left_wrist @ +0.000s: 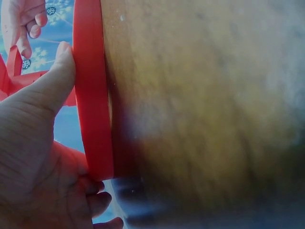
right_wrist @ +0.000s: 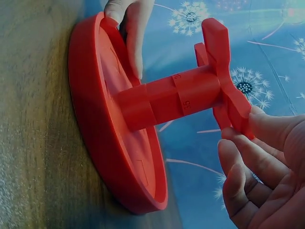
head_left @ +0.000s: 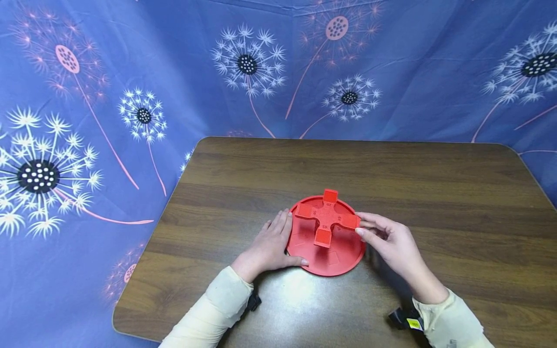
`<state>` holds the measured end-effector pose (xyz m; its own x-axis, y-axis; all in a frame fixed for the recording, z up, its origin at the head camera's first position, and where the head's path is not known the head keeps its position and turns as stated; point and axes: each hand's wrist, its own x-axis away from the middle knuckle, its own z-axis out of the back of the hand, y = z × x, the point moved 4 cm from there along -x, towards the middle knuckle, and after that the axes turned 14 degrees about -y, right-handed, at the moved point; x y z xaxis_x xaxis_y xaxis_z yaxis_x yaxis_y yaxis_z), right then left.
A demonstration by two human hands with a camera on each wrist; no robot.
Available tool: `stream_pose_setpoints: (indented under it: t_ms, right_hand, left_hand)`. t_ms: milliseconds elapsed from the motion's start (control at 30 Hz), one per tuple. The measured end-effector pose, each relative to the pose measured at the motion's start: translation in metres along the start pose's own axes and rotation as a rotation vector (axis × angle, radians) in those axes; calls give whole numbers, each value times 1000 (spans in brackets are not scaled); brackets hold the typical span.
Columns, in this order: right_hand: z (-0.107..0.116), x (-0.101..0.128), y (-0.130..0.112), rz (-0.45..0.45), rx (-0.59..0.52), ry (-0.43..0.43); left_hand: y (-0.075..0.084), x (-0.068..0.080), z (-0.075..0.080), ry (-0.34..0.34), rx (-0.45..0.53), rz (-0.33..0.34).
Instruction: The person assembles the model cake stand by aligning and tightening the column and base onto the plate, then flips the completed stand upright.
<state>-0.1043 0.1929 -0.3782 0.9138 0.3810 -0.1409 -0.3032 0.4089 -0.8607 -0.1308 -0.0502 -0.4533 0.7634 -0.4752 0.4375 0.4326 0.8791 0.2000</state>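
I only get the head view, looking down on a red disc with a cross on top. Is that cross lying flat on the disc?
Observer: No. In the right wrist view the cross tops a thick post that stands up from the red disc.
Operator: Anything written on that post?
Observer: Yes, small raised numbers sit on it; one looks like 35, though that is hard to read.
Operator: How does the right hand take the cross?
Observer: The right hand pinches the tip of one arm of the cross between thumb and fingertips.
Operator: And the left hand?
Observer: The left wrist view shows the left hand with its thumb pressed against the disc's outer rim, the disc flat on the table.
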Motion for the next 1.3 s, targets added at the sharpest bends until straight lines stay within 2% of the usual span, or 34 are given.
stream_pose_setpoints:
  t_ms: [300, 400, 667, 767, 867, 933, 1033, 1167, 1233, 1300]
  right_hand:
    - [-3, 2, 29, -15, 19, 58]
    - [-4, 4, 27, -12, 5, 77]
    - [-6, 6, 1, 15, 21, 122]
    - [-6, 6, 3, 20, 19, 130]
    - [-5, 6, 16, 20, 36, 118]
    - [-4, 6, 26, 9, 84, 87]
    - [0, 7, 42, -37, 228, -1]
    - [-3, 9, 64, -126, 434, -218]
    - [-8, 10, 72, -145, 487, -302]
    - [-12, 9, 77, -138, 507, -331]
  left_hand:
    - [1, -1, -1, 17, 8, 1]
    - [2, -2, -1, 25, 31, -3]
    - [2, -2, -2, 19, 16, 12]
    - [2, -3, -2, 10, 25, 16]
    - [1, -3, -2, 5, 36, 1]
    - [0, -3, -1, 3, 49, -26]
    - [-4, -3, 0, 4, 75, -90]
    - [-12, -3, 4, 23, 116, -185]
    - [-15, -3, 5, 34, 132, -212]
    - [-17, -5, 6, 51, 134, -227]
